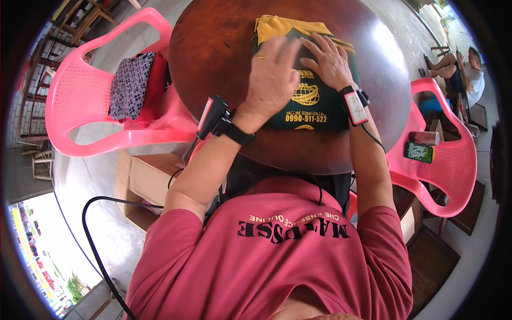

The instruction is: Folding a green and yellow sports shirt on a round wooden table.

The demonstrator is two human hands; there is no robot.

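A folded dark green garment (325,104) with yellow trim and a yellow printed globe emblem lies on the round brown table (213,48). My right hand (330,65) rests on its upper right part, palm down with fingers spread. Over its left side is my left hand (273,77), blurred by motion, the fingers stretched toward the yellow edge and a ring on one of them. Whether the left hand touches the cloth I cannot tell. Neither hand grips anything that I can see. Both wrists carry strapped devices with cables.
To the left, a pink plastic chair (74,101) holds folded patterned and red cloth (132,88). Another pink chair (458,144) on the right bears a phone (418,152) and a cup (425,138). A cardboard box (146,176) sits below left. A person (472,80) sits far right.
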